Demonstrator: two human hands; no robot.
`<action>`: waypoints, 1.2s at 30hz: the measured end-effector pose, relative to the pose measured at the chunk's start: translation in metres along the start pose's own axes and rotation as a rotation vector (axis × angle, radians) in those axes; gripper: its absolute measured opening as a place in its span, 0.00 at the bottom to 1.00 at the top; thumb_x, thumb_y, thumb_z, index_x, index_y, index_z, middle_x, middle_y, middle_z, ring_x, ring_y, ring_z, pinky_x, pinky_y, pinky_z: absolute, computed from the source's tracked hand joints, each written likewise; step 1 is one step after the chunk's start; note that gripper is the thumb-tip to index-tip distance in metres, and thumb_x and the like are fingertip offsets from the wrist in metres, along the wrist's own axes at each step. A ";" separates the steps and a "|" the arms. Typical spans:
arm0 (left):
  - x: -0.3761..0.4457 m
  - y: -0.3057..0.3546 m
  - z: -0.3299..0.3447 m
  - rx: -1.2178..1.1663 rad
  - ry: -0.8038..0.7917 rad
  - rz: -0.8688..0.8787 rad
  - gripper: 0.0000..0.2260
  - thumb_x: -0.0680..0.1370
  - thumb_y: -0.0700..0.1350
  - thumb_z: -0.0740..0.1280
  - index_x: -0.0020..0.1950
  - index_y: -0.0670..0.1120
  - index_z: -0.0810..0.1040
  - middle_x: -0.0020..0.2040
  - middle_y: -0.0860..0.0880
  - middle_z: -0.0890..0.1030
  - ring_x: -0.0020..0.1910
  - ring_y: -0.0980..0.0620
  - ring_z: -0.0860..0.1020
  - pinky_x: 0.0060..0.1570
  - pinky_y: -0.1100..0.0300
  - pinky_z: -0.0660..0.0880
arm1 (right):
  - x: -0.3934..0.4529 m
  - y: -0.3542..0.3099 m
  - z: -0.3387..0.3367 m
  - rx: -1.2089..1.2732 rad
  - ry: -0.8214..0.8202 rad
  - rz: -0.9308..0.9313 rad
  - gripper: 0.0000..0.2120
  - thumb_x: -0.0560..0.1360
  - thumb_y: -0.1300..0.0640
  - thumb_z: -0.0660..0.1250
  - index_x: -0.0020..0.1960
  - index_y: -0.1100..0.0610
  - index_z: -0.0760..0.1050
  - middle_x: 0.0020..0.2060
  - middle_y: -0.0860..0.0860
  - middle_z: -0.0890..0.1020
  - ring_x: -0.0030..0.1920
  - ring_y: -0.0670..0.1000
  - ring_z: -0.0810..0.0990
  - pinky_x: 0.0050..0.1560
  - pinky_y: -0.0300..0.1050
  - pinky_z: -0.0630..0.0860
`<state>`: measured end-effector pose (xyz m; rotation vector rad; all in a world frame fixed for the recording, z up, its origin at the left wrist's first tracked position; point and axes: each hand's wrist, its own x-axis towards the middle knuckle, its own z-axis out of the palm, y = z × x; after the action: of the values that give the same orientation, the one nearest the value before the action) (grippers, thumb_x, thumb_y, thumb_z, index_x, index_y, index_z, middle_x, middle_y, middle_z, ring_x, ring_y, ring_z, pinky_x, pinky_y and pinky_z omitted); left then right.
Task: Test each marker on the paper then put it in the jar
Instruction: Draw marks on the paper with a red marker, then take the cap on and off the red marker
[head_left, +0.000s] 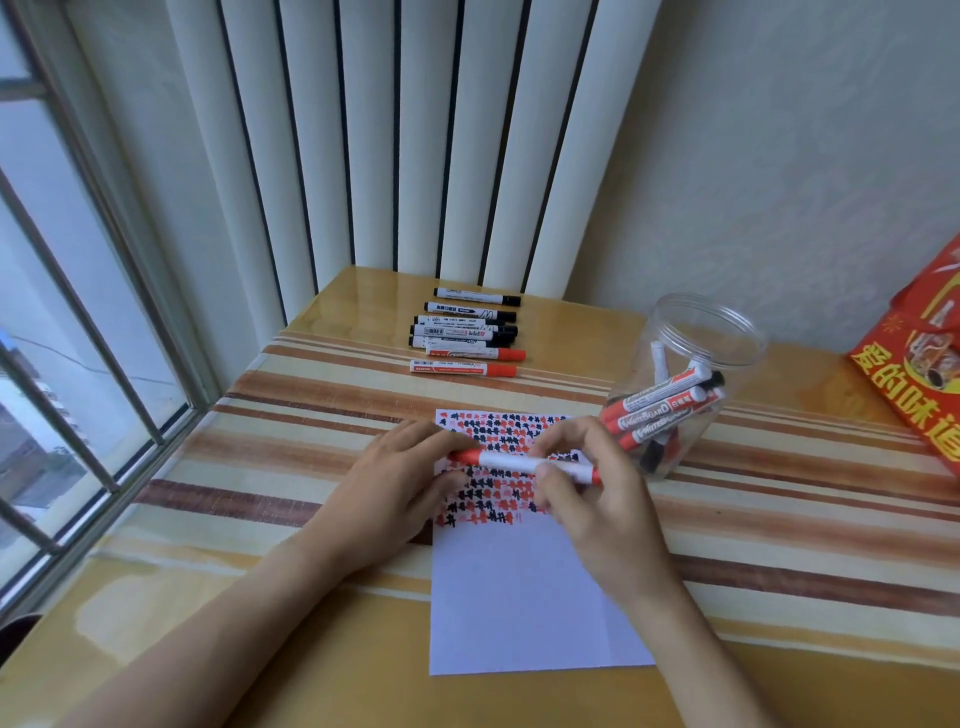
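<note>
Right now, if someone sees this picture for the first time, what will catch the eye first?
Most likely the white paper sheet at the centre of the striped table, its upper half filled with red and black marks. Above it, both hands hold a red-capped white marker level. To the right stands a clear plastic jar holding markers.

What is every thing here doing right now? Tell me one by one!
Red marker: held level over the paper, both hands gripping it.
Left hand: pinches the cap end.
Right hand: grips the barrel.
Paper: flat, top half covered in marks.
Jar: open, holding markers.
Marker row: lying capped.
</note>
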<state>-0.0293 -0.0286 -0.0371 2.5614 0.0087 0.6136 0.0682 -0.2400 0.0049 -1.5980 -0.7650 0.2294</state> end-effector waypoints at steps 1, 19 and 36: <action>-0.001 -0.002 0.000 0.016 -0.039 -0.048 0.21 0.83 0.61 0.57 0.75 0.58 0.68 0.63 0.57 0.75 0.63 0.54 0.73 0.62 0.51 0.71 | 0.003 -0.007 -0.005 0.020 0.046 -0.021 0.04 0.79 0.64 0.68 0.52 0.57 0.76 0.40 0.54 0.82 0.34 0.54 0.79 0.38 0.47 0.77; 0.000 -0.024 -0.009 0.318 -0.379 -0.126 0.28 0.78 0.73 0.41 0.79 0.71 0.44 0.82 0.63 0.42 0.78 0.64 0.33 0.77 0.46 0.33 | 0.092 -0.050 -0.097 -1.053 0.403 -0.281 0.11 0.83 0.55 0.59 0.43 0.56 0.71 0.35 0.60 0.82 0.38 0.65 0.80 0.43 0.49 0.64; 0.001 -0.030 -0.007 0.286 -0.359 -0.116 0.31 0.77 0.75 0.42 0.80 0.69 0.49 0.82 0.63 0.46 0.79 0.63 0.36 0.78 0.45 0.34 | 0.144 0.010 0.023 -0.964 -0.088 -0.377 0.09 0.83 0.60 0.64 0.57 0.56 0.83 0.52 0.49 0.84 0.54 0.48 0.80 0.56 0.47 0.80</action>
<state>-0.0278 0.0011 -0.0455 2.8874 0.1293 0.1071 0.1679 -0.1368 0.0314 -2.2848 -1.3433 -0.4150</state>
